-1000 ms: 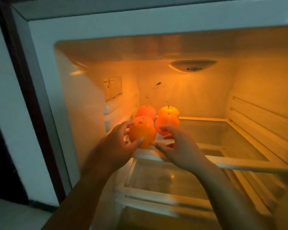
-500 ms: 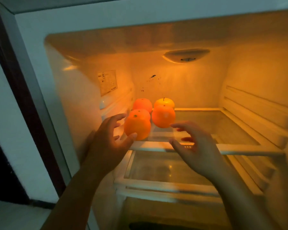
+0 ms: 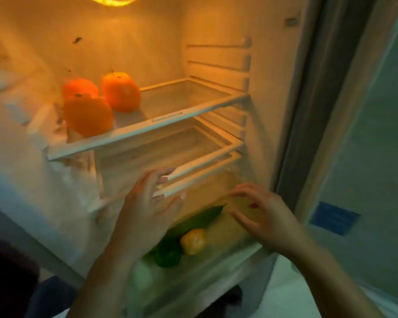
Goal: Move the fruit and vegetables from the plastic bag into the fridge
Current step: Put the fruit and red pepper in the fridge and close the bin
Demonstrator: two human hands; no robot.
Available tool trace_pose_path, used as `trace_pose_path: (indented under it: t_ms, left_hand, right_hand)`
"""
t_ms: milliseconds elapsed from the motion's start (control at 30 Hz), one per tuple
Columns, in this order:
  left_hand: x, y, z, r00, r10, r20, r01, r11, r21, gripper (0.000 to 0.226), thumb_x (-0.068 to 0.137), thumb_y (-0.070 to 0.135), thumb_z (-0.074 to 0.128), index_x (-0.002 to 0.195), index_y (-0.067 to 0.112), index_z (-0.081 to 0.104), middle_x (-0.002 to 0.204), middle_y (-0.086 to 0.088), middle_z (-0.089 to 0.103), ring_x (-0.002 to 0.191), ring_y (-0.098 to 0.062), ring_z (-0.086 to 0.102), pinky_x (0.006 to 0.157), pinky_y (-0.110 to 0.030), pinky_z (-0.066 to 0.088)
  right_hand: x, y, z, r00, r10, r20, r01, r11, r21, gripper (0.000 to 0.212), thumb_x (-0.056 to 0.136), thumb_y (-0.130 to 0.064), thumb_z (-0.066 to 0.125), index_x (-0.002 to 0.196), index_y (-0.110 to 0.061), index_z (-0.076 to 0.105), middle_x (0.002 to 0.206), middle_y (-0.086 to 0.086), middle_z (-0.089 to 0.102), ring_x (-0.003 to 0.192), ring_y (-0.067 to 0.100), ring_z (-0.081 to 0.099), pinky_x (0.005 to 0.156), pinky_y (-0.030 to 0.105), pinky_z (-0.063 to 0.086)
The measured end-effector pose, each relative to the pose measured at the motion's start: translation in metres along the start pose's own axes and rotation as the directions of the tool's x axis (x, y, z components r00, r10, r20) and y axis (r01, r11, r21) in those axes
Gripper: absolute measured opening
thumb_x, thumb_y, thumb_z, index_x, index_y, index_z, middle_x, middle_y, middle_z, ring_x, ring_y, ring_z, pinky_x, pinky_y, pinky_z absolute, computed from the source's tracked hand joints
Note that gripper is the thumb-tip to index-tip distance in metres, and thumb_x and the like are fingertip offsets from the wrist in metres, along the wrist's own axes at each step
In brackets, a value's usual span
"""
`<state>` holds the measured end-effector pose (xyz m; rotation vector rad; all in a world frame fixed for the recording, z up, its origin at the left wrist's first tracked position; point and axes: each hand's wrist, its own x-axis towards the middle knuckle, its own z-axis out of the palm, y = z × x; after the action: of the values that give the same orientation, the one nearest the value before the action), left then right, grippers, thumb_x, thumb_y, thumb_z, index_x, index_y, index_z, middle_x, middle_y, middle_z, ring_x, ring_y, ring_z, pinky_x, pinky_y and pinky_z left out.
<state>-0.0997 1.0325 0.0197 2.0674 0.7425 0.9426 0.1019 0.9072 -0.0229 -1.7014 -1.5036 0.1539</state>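
the fridge (image 3: pixel 216 24) is open and glows orange inside. the left hand (image 3: pixel 147 210) is held up in front of the lower shelf (image 3: pixel 205 161). its fingers (image 3: pixel 152 180) are spread apart and hold nothing. the tips are right at the shelf's front bar, but i cannot tell if they touch it. the right hand (image 3: pixel 267 214) is near it on the right, fingers (image 3: pixel 244 189) apart and a little bent, holding nothing too

up and to the left of the left fingers, well apart from them, three oranges sit on the top shelf (image 3: pixel 170 118): the front orange (image 3: pixel 87 115) at the shelf's edge, the second orange (image 3: pixel 122 92) just beside it, and the back orange (image 3: pixel 79 87) partly hidden behind

below both sets of fingers is the bottom drawer (image 3: pixel 228 253). a cucumber (image 3: pixel 200 218) lies in it, showing between the two hands. a yellow fruit (image 3: pixel 193 241) sits under that, with a green pepper (image 3: pixel 168 254) just beside it, close to the left wrist. lower down is a pale round thing (image 3: pixel 141 275), too blurry to name

to the right of the right fingers stands the open fridge door (image 3: pixel 365 134) with a blue sticker (image 3: pixel 334 218)
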Motion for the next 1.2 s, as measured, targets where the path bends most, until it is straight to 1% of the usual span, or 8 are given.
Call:
trace_pose_path:
  t_ms: [167,300,433,500,667,833,1067,1200]
  left_hand:
    - [-0.033,0.003,0.057,0.966,-0.045,0.255,0.057,0.998,-0.040,0.041,0.079,0.024,0.069,0.107,0.049,0.052,0.117,0.025,0.052,0.112,0.006,0.050,0.089,-0.019,0.046]
    - [-0.052,0.016,0.104,0.924,-0.011,0.383,0.021,1.000,-0.021,0.043,0.079,0.028,0.070,0.108,0.052,0.050,0.123,0.022,0.052,0.115,0.003,0.048,0.095,-0.034,0.048]
    - [-0.074,0.041,0.152,0.860,0.039,0.509,-0.026,0.999,-0.033,0.037,0.080,0.030,0.068,0.107,0.051,0.052,0.114,0.028,0.052,0.107,0.005,0.051,0.088,-0.020,0.047]
    - [-0.089,0.054,0.179,0.802,0.054,0.595,-0.046,0.999,-0.029,0.035,0.080,0.032,0.068,0.105,0.051,0.051,0.110,0.036,0.049,0.103,0.007,0.052,0.087,-0.017,0.046]
    - [-0.154,0.099,0.273,0.619,0.143,0.772,-0.153,0.986,-0.060,0.035,0.081,0.032,0.066,0.111,0.043,0.052,0.112,0.033,0.047,0.105,0.015,0.045,0.087,-0.015,0.042]
    - [-0.243,0.173,0.388,0.364,0.237,0.901,-0.269,0.953,-0.142,0.036,0.083,0.036,0.063,0.116,0.041,0.051,0.116,0.028,0.048,0.105,0.010,0.047,0.090,-0.020,0.043]
    - [-0.339,0.274,0.514,0.037,0.290,0.956,-0.441,0.864,-0.244,0.042,0.086,0.046,0.056,0.126,0.039,0.044,0.127,0.024,0.042,0.111,0.005,0.043,0.091,-0.016,0.034]
    - [-0.361,0.311,0.557,-0.021,0.276,0.961,-0.460,0.851,-0.255,0.046,0.086,0.051,0.053,0.128,0.041,0.041,0.132,0.024,0.040,0.115,0.004,0.042,0.091,-0.015,0.032]
  right_hand:
    - [-0.080,0.001,-0.016,0.970,0.240,-0.038,-0.243,0.966,-0.094,0.029,0.082,-0.032,0.067,0.110,-0.030,0.060,0.109,-0.019,0.054,0.093,-0.005,0.054,0.084,0.015,0.047]
    - [-0.124,0.004,-0.034,0.930,0.357,-0.089,-0.366,0.922,-0.126,0.029,0.083,-0.031,0.065,0.112,-0.032,0.059,0.109,-0.023,0.052,0.098,-0.008,0.051,0.086,0.011,0.044]
    - [-0.177,0.008,-0.062,0.874,0.462,-0.152,-0.482,0.864,-0.146,0.030,0.084,-0.036,0.063,0.114,-0.036,0.055,0.109,-0.026,0.049,0.096,-0.010,0.048,0.085,0.009,0.041]
    - [-0.215,0.011,-0.078,0.831,0.523,-0.192,-0.551,0.822,-0.147,0.031,0.085,-0.039,0.061,0.114,-0.037,0.055,0.111,-0.026,0.049,0.099,-0.008,0.048,0.087,0.011,0.042]
    - [-0.337,0.022,-0.127,0.684,0.686,-0.248,-0.726,0.672,-0.145,0.033,0.085,-0.042,0.060,0.117,-0.037,0.054,0.117,-0.023,0.051,0.101,-0.006,0.047,0.088,0.010,0.041]
    - [-0.476,0.027,-0.199,0.522,0.787,-0.329,-0.850,0.510,-0.129,0.037,0.086,-0.042,0.059,0.121,-0.033,0.052,0.121,-0.020,0.050,0.100,-0.007,0.043,0.087,0.008,0.035]
    - [-0.639,0.018,-0.288,0.226,0.856,-0.465,-0.966,0.259,0.008,0.038,0.088,-0.045,0.054,0.125,-0.035,0.047,0.118,-0.028,0.043,0.104,-0.009,0.040,0.086,0.011,0.032]
    - [-0.672,0.033,-0.320,0.194,0.867,-0.459,-0.967,0.248,0.058,0.038,0.088,-0.047,0.052,0.125,-0.038,0.047,0.117,-0.032,0.039,0.106,-0.010,0.040,0.091,0.012,0.034]
